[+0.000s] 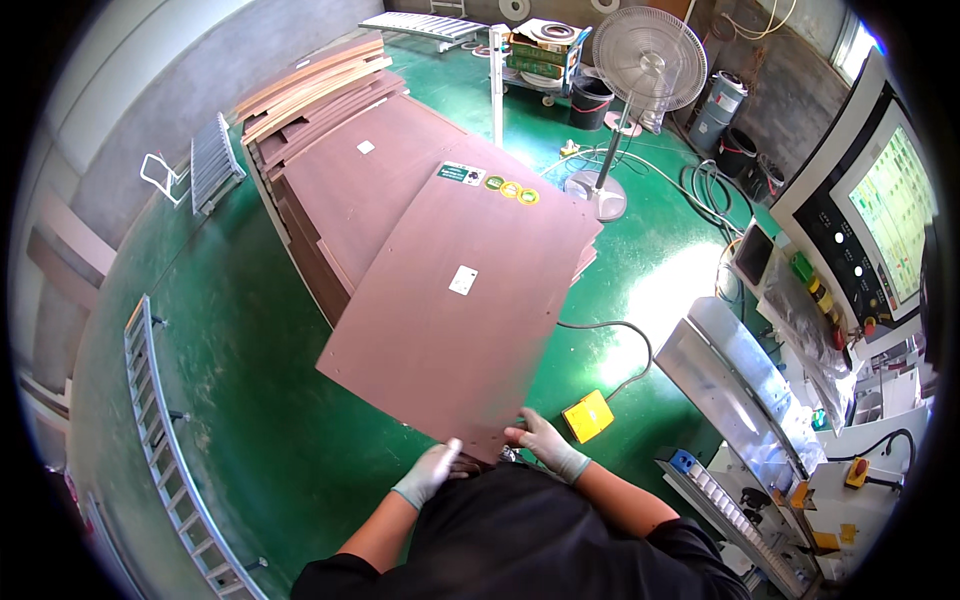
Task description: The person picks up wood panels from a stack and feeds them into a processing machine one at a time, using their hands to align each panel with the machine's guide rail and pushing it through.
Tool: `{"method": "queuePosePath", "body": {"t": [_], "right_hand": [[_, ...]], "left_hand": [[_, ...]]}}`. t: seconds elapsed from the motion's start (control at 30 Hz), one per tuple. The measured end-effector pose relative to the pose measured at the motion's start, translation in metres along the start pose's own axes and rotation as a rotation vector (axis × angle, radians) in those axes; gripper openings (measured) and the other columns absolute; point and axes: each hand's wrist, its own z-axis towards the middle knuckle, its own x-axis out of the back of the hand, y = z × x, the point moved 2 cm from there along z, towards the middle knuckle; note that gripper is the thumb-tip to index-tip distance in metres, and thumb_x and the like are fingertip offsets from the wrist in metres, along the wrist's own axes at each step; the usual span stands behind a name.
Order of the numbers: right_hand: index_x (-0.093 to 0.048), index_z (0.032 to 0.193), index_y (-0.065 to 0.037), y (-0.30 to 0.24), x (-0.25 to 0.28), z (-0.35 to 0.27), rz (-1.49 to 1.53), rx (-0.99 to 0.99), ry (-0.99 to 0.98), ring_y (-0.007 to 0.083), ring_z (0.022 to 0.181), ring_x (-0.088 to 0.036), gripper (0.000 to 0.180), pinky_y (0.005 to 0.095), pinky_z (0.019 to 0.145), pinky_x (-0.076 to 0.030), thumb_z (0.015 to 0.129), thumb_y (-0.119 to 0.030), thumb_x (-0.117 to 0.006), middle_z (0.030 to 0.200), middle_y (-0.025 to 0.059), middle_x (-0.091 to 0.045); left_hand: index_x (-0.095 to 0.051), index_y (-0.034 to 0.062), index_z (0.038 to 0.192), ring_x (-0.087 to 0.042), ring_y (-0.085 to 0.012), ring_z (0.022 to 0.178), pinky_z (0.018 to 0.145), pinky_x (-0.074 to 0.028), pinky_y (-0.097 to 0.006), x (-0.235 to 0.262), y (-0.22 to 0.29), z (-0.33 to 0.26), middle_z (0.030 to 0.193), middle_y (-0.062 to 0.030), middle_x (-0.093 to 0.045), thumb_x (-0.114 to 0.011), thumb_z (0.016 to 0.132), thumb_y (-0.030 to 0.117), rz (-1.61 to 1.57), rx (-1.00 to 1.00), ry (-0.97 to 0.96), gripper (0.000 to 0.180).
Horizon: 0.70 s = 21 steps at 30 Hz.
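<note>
A large reddish-brown panel (430, 330) slants away from my body, its far part lying over a stack of similar panels (330, 190). Gloved in pale grey-white, my left hand (432, 474) grips its near edge, thumb on top and fingers underneath. My right hand (545, 446) is closed on the same panel just round the near corner, at its right edge. A white label (463, 279) sits mid-panel. Toward the far edge are a green sticker (460, 173) and several round yellow-green stickers (511, 189). The fingers beneath the panel are hidden.
A yellow foot pedal (588, 416) with a cable lies on the green floor, right of the panel. Beyond stands a pedestal fan (650, 60). Machine with a screen (885, 210) and metal bed (735, 370) fills the right side. A roller conveyor (175, 460) runs along the left.
</note>
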Motion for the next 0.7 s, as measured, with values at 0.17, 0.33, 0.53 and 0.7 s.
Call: {"method": "queuePosePath", "body": {"t": [0.17, 0.33, 0.53, 0.7], "right_hand": [[-0.051, 0.131, 0.003, 0.036, 0.024, 0.014, 0.485, -0.244, 0.042, 0.0224, 0.096, -0.069, 0.046, 0.0353, 0.088, -0.057, 0.100, -0.028, -0.064, 0.112, 0.0140, -0.068], [-0.051, 0.134, 0.001, 0.026, 0.025, -0.007, 0.487, -0.304, -0.051, 0.0189, 0.096, -0.069, 0.044, 0.0363, 0.090, -0.056, 0.101, -0.026, -0.063, 0.115, 0.0110, -0.067], [-0.051, 0.137, 0.002, 0.039, 0.014, -0.017, 0.516, -0.240, -0.034, 0.0194, 0.106, -0.064, 0.049, 0.0349, 0.097, -0.050, 0.100, -0.027, -0.064, 0.125, 0.0115, -0.064], [-0.058, 0.131, -0.002, 0.065, 0.060, -0.030, 1.020, -0.189, 0.330, 0.0235, 0.113, -0.065, 0.040, 0.0423, 0.103, -0.050, 0.099, -0.027, -0.061, 0.126, 0.0087, -0.067]], "left_hand": [[-0.068, -0.0007, 0.107, -0.069, -0.0184, 0.095, 0.083, -0.053, -0.031, 0.004, 0.070, -0.025, 0.102, -0.0125, -0.073, -0.052, 0.105, 0.026, 0.287, -0.106, -0.087, 0.032], [-0.064, -0.0034, 0.113, -0.064, -0.0390, 0.104, 0.094, -0.050, -0.046, 0.138, 0.140, -0.025, 0.113, -0.0246, -0.067, -0.056, 0.100, 0.023, 0.954, -0.875, 1.121, 0.030], [-0.057, -0.0060, 0.119, -0.066, -0.0435, 0.094, 0.086, -0.053, -0.048, 0.169, 0.125, 0.003, 0.103, -0.0270, -0.068, -0.060, 0.096, 0.048, 0.915, -0.328, 1.060, 0.059], [-0.059, -0.0036, 0.126, -0.069, -0.0259, 0.095, 0.066, -0.058, -0.038, 0.126, 0.084, -0.016, 0.112, -0.0155, -0.069, -0.066, 0.093, 0.055, 0.345, -0.027, 0.364, 0.067]]}}
